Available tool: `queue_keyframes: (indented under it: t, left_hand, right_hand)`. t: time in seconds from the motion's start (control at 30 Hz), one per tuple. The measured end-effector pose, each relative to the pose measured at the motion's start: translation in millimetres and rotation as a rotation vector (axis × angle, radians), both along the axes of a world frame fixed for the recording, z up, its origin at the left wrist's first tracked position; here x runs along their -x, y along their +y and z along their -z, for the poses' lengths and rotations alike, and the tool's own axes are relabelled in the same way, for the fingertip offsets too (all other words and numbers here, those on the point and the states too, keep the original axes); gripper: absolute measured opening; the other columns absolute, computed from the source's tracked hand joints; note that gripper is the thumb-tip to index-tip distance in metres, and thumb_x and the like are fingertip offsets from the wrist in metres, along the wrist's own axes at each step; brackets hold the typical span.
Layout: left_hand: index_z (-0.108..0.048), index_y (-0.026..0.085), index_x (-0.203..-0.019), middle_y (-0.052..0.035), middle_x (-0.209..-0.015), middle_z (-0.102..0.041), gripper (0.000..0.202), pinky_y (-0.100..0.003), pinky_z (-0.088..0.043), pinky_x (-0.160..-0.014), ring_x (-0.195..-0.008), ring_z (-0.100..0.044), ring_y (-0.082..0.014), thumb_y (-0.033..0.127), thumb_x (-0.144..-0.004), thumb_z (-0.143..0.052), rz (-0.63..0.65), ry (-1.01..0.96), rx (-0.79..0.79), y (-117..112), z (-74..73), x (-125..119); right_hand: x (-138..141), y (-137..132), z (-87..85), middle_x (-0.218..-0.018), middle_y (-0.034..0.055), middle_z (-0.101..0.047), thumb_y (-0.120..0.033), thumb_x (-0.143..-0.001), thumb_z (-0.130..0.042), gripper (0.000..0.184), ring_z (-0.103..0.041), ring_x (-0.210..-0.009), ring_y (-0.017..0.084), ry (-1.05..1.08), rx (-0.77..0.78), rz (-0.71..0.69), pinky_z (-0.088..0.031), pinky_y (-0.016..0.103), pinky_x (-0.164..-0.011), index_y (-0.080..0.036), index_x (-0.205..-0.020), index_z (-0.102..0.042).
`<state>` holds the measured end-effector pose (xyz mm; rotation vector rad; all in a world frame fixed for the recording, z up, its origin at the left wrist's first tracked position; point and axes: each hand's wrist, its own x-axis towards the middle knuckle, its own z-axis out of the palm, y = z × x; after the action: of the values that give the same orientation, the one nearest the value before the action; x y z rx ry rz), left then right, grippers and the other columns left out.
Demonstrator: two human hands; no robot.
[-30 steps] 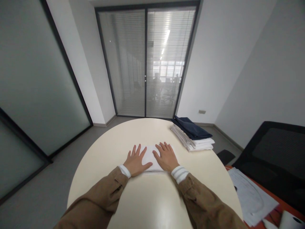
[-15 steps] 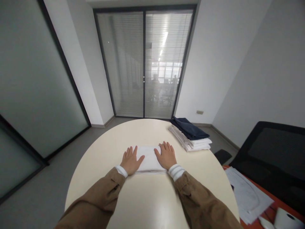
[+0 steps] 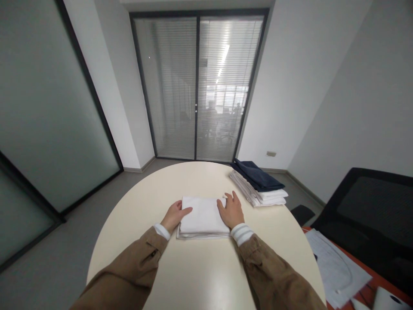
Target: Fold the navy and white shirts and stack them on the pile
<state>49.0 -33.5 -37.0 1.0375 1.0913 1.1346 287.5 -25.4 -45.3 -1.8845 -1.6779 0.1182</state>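
Both hands have slid from on top of the folded white cloth to its sides, and its layered edge now shows between them. My left hand is open, with its fingers closed together and laid over the cloth's left edge. My right hand is open too, fingers loosely spread and lightly curled, its palm edge against the cloth's right side. Neither hand grips. Beyond my right fingertips, a folded navy cloth tops a white stack on the round cream table.
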Motion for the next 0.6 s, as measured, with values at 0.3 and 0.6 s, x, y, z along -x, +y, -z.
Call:
queue_keyframes:
  t: [0.3, 0.6]
  left_hand:
    - [-0.058, 0.014, -0.12, -0.0133, -0.113, -0.072, 0.063, -0.038, -0.055, -0.082, -0.097, -0.07, -0.0295, 0.036, -0.066, -0.084, 0.119, -0.203, -0.112, -16, -24.4, -8]
    - [-0.055, 0.015, -0.126, -0.0165, -0.122, -0.068, 0.061, -0.042, -0.054, -0.094, -0.11, -0.066, -0.0309, 0.039, -0.075, -0.078, 0.075, -0.329, -0.072, -10, -22.5, -3]
  right_hand:
    - [-44, 9, -11.1, -0.14, 0.0188, -0.052, -0.057, -0.079, -0.062, 0.078, -0.052, -0.128, 0.029, 0.661, 0.093, -0.089, -0.04, 0.044, -0.109, -0.015, -0.141, -0.04]
    - [-51, -18, -27.5, -0.115, 0.0136, -0.071, -0.038, -0.056, -0.085, 0.072, -0.069, -0.101, 0.031, 1.215, 0.344, -0.595, -0.051, 0.05, -0.094, -0.018, -0.119, -0.056]
